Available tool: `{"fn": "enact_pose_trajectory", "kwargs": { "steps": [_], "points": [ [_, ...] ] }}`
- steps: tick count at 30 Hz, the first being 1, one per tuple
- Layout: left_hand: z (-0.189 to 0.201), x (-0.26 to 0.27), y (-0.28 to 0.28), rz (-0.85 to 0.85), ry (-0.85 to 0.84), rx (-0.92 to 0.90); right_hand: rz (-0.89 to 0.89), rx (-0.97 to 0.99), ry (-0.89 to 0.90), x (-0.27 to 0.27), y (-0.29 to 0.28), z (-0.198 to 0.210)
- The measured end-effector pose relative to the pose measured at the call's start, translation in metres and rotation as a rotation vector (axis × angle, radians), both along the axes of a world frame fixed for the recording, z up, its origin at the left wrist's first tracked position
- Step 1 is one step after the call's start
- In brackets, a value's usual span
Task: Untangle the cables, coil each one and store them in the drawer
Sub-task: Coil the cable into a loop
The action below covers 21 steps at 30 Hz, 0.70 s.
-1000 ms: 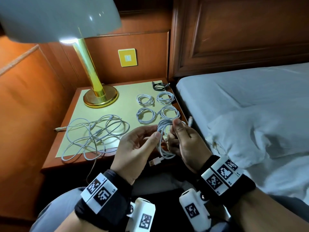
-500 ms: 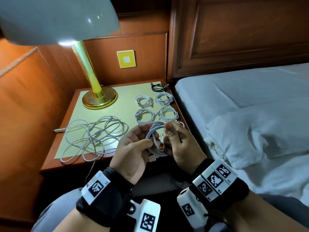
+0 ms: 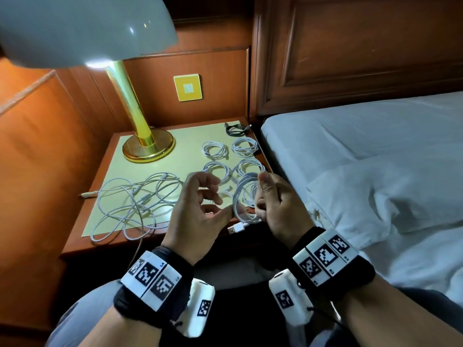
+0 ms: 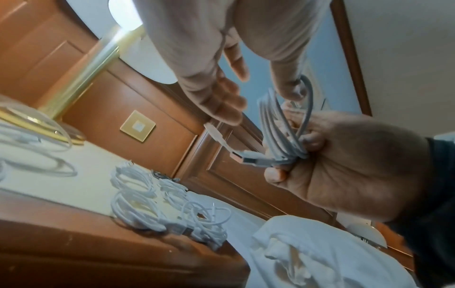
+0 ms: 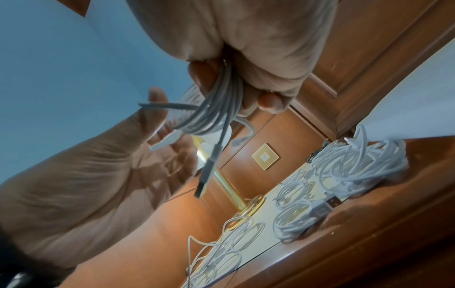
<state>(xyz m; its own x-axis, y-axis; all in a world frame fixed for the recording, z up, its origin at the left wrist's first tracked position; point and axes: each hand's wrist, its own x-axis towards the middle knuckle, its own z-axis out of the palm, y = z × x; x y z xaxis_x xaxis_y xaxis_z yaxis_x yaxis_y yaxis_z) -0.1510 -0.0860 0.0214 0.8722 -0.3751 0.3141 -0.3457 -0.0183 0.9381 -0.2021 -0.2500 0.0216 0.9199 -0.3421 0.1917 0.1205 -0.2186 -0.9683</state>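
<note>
My right hand [image 3: 265,199] grips a coiled white cable [image 3: 241,196] in front of the nightstand [image 3: 100,246], with its USB plug [image 3: 236,227] hanging below. My left hand [image 3: 208,196] is beside it with relaxed fingers, and only the thumb touches the loops. The left wrist view shows the coil [image 4: 273,126] bunched in the right hand [image 4: 344,155] and the left thumb inside a loop. In the right wrist view the left palm [image 5: 98,175] faces the coil [image 5: 216,109]. A tangle of white cables [image 3: 135,201] lies on the nightstand's left. No drawer is visible.
Several coiled white cables [image 3: 216,169] and a black one [image 3: 235,128] lie in rows at the nightstand's right. A brass lamp base [image 3: 147,146] stands at the back, its shade overhead. The bed [image 3: 350,136] with a white pillow [image 3: 375,196] is close on the right.
My left hand has let go of the coil and opened, leaving just the thumb on it. The right hand still holds the coil.
</note>
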Motion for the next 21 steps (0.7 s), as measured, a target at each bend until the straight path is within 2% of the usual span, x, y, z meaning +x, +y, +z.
{"fn": "enact_pose_trajectory", "kwargs": {
  "steps": [2, 7, 10, 12, 14, 16, 18, 19, 21],
  "points": [
    [0.0, -0.002, 0.0, -0.026, 0.041, -0.024, -0.035, -0.041, -0.021, 0.0, -0.001, 0.003],
    [0.008, -0.019, -0.008, -0.198, 0.507, -0.334, -0.132, -0.206, -0.069, 0.003, -0.002, -0.001],
    [0.013, -0.015, -0.001, -0.374, 0.705, -0.505, -0.207, -0.201, -0.027, 0.008, -0.011, -0.006],
    [0.012, -0.009, 0.005, -0.437, 0.761, -0.614, -0.282, -0.156, -0.009, 0.012, -0.022, -0.005],
    [0.011, -0.005, 0.009, -0.451, 0.751, -0.652, -0.321, -0.076, -0.043, 0.014, -0.034, 0.0],
    [0.012, -0.004, 0.012, -0.463, 0.687, -0.593, -0.299, -0.024, -0.086, 0.012, -0.038, 0.004],
    [0.014, -0.005, 0.012, -0.404, 0.646, -0.533, -0.258, -0.022, -0.118, 0.008, -0.035, 0.009],
    [0.012, -0.005, 0.011, -0.347, 0.577, -0.462, -0.238, -0.005, -0.129, 0.006, -0.032, 0.011],
    [0.007, -0.007, 0.009, -0.202, 0.307, -0.183, -0.206, 0.081, -0.151, 0.003, -0.028, 0.014]
  ]
}}
